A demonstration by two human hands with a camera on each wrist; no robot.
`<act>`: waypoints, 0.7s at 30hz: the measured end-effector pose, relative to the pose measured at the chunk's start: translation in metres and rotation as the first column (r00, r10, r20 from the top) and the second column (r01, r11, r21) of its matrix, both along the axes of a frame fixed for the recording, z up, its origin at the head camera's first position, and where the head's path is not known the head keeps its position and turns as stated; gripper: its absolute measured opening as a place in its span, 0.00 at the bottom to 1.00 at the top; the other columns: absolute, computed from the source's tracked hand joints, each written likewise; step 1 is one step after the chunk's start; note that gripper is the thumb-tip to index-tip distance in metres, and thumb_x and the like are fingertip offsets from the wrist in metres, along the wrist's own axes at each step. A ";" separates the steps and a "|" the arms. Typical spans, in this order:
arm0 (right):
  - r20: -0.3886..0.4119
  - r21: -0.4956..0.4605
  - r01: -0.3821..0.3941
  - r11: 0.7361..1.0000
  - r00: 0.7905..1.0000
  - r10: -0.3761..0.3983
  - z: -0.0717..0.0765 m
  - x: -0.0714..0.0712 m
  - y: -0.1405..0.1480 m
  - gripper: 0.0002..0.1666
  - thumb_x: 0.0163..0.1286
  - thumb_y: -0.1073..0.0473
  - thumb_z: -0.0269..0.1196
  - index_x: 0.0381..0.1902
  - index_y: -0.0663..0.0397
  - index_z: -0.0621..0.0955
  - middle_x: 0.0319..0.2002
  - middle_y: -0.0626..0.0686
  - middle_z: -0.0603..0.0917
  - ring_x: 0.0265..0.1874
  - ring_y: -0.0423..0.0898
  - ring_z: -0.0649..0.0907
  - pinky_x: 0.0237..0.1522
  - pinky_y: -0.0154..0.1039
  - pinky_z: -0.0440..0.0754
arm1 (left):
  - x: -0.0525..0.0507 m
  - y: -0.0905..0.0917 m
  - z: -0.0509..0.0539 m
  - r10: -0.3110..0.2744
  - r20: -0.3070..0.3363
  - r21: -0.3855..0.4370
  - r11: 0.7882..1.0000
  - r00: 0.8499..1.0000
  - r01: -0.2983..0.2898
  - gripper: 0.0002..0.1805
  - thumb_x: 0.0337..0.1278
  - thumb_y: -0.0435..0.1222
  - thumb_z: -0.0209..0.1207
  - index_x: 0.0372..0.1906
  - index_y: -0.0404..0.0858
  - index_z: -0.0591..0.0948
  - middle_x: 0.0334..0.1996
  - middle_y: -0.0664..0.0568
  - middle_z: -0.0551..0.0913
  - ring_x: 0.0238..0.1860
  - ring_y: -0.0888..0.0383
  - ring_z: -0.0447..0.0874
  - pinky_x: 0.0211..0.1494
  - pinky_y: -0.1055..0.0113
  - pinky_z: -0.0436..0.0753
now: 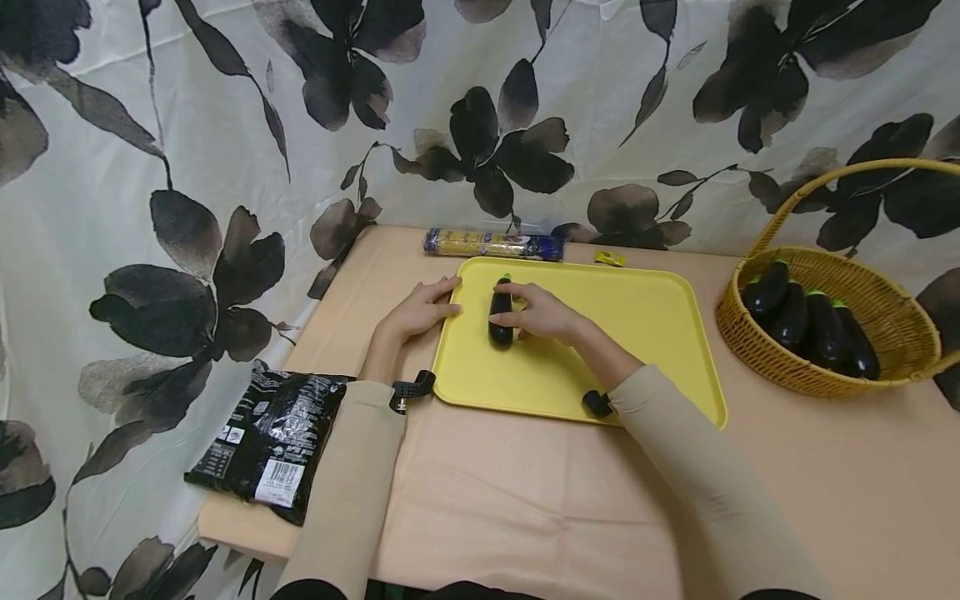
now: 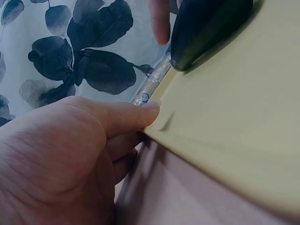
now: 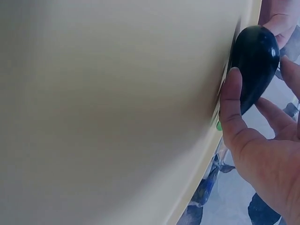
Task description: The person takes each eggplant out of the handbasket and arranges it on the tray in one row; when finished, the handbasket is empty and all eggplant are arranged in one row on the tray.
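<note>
On the left part of the yellow tray (image 1: 637,325) lies a dark eggplant (image 1: 500,333), its green stem end toward the back. My right hand (image 1: 547,314) grips it from the right, the thumb on the near side and fingers across it. In the right wrist view the thumb (image 3: 232,96) presses against the glossy eggplant (image 3: 257,56). My left hand (image 1: 415,312) holds the tray's left rim. The left wrist view shows its thumb (image 2: 133,116) on top of the rim, with fingers tucked below.
A wicker basket (image 1: 731,312) with several eggplants (image 1: 825,329) stands at the right. Behind the tray lie a blue-and-yellow packet (image 1: 491,244) and a small yellow item (image 1: 610,258). A black plastic package (image 1: 273,437) sits by the left table edge. A floral curtain (image 1: 225,125) hangs behind.
</note>
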State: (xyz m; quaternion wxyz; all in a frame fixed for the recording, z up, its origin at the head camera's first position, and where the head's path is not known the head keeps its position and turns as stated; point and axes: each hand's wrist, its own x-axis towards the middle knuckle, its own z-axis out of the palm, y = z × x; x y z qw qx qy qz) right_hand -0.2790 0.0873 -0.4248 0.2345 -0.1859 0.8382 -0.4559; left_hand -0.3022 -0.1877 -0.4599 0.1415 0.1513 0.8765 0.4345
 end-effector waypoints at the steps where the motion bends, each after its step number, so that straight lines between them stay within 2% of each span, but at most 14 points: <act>1: 0.003 0.001 0.001 1.000 1.000 -0.001 0.001 0.001 0.000 0.42 0.76 0.47 0.66 0.81 0.47 0.64 0.78 0.65 0.63 0.29 0.53 0.85 0.39 0.44 0.86 | 0.000 0.000 -0.001 -0.001 0.001 0.004 1.000 1.000 0.001 0.36 0.77 0.44 0.58 0.83 0.44 0.61 0.84 0.49 0.55 0.86 0.53 0.41 0.87 0.56 0.24; 7: -0.029 0.010 0.000 1.000 1.000 0.001 0.010 0.005 0.012 0.42 0.76 0.46 0.66 0.81 0.45 0.64 0.79 0.67 0.61 0.38 0.57 0.88 0.47 0.50 0.86 | -0.002 0.000 -0.002 0.001 -0.010 -0.006 1.000 1.000 -0.001 0.34 0.77 0.43 0.57 0.82 0.43 0.62 0.83 0.49 0.57 0.86 0.54 0.43 0.87 0.57 0.26; 12: -0.127 0.015 0.007 1.000 0.992 -0.005 0.025 0.015 0.033 0.40 0.76 0.45 0.65 0.81 0.44 0.66 0.80 0.59 0.62 0.50 0.59 0.86 0.50 0.53 0.87 | -0.001 0.000 -0.002 -0.006 -0.023 -0.021 1.000 1.000 0.005 0.33 0.79 0.42 0.56 0.82 0.43 0.62 0.83 0.50 0.57 0.86 0.54 0.44 0.88 0.56 0.27; 16: -0.253 0.032 0.046 0.998 0.967 -0.037 0.039 0.028 0.057 0.39 0.76 0.43 0.65 0.79 0.41 0.68 0.78 0.52 0.67 0.58 0.56 0.82 0.51 0.52 0.85 | -0.001 -0.001 -0.003 -0.003 -0.020 -0.016 1.000 1.000 0.003 0.33 0.79 0.42 0.55 0.82 0.43 0.63 0.83 0.50 0.58 0.86 0.55 0.44 0.88 0.56 0.27; 21: -0.345 -0.005 0.108 0.994 0.933 -0.103 0.052 0.044 0.089 0.37 0.76 0.46 0.66 0.78 0.43 0.70 0.75 0.54 0.72 0.62 0.59 0.81 0.60 0.59 0.83 | -0.001 -0.001 -0.001 0.006 -0.021 -0.009 1.000 1.000 -0.007 0.32 0.79 0.42 0.55 0.82 0.43 0.63 0.83 0.50 0.58 0.86 0.55 0.44 0.87 0.57 0.27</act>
